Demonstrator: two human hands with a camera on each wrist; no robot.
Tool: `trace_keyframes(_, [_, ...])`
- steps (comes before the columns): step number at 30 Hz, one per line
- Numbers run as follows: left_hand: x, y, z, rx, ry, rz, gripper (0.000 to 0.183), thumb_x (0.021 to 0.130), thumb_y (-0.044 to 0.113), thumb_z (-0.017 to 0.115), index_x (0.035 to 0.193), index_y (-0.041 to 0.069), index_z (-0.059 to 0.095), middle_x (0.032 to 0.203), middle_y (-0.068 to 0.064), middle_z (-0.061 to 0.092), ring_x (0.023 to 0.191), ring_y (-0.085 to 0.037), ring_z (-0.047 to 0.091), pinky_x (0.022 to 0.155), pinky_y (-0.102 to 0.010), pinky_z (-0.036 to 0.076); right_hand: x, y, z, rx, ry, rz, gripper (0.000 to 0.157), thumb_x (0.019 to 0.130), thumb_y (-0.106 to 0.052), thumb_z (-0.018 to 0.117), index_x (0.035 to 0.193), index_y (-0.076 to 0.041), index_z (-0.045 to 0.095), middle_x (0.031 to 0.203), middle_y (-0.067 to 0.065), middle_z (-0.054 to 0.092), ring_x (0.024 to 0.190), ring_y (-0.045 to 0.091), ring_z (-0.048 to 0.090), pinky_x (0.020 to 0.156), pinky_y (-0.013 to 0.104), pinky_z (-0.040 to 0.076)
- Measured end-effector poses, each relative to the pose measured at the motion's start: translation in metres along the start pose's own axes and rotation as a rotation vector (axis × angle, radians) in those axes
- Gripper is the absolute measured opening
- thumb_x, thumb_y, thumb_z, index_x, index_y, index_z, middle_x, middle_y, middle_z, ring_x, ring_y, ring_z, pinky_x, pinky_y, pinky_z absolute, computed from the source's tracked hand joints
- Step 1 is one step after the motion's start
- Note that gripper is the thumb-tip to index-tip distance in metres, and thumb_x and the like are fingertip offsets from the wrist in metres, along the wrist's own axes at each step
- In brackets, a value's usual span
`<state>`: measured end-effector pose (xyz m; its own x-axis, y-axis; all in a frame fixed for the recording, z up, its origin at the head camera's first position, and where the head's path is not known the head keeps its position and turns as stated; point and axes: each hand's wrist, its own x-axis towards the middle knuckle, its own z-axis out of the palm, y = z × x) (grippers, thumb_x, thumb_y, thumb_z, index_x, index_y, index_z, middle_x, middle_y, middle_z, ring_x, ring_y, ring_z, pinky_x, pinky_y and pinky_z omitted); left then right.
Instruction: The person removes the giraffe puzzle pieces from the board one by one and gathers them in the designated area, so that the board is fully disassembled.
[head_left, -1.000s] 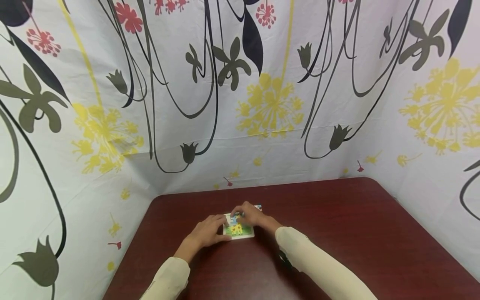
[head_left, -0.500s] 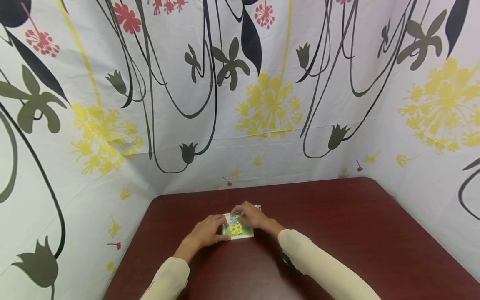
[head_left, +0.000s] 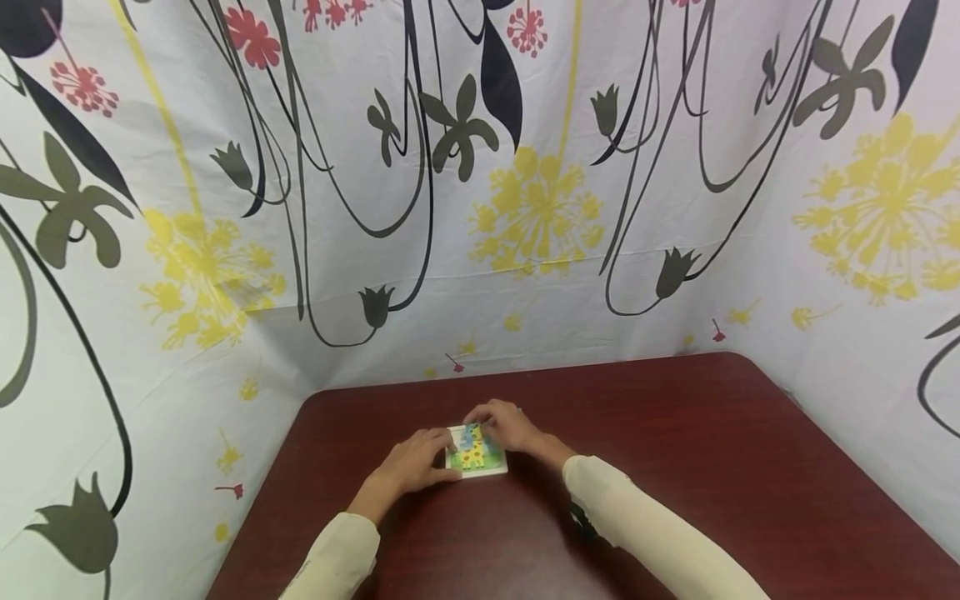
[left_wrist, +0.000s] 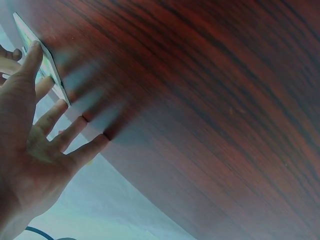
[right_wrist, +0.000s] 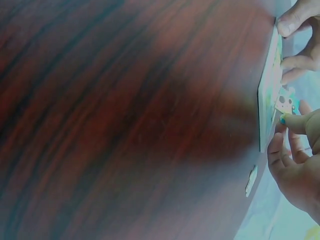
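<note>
A small giraffe puzzle board (head_left: 486,474) with a white border lies on the table. At its left side my left hand (head_left: 414,463) rests, the thumb (left_wrist: 34,52) on the near corner and the other fingers spread over the side, some reaching the tabletop. My right hand (head_left: 507,425) is bent over the far right part of the board. Between its thumb and fingers it pinches a colourful puzzle piece (right_wrist: 286,101), raised at a tilt close over the board. The right fingers partly hide the picture near the giraffe's head.
A loose puzzle piece (right_wrist: 251,180) lies on the dark red wooden table (head_left: 675,467), just beyond the board. A white floral-patterned cloth (head_left: 540,317) hangs behind and around the table.
My right hand has shifted slightly, uncovering more of the giraffe's neck and head area and covering the loose piece behind. The left hand and the board have stayed in place.
</note>
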<state>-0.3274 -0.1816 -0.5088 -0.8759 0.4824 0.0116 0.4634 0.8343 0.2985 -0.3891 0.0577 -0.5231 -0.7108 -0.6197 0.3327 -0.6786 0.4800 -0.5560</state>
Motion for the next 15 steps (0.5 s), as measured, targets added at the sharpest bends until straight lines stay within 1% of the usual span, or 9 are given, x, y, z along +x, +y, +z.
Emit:
trace_keyframes(7, [0.001,0.001,0.001,-0.004,0.000,0.004,0.041,0.091,0.051,0.078,0.117,0.021,0.065,0.140,-0.006,0.060,0.125,-0.031,0.056,0.093,-0.061,0.049,-0.005,0.002,-0.019,0.045,-0.015,0.013,0.032,0.098,0.013,0.056,0.121,-0.001,0.072,0.115,0.017,0.069,0.106,0.037,0.066,0.088,0.046,0.058])
trace_keyframes(15, [0.001,-0.001,0.001,0.010,0.006,0.002,0.040,0.090,0.051,0.079,0.114,0.023,0.064,0.139,-0.004,0.060,0.123,-0.029,0.056,0.093,-0.059,0.049,-0.012,0.023,-0.040,0.006,-0.029,0.071,0.031,0.100,0.010,0.056,0.123,-0.003,0.073,0.121,0.013,0.073,0.113,0.034,0.067,0.091,0.045,0.057])
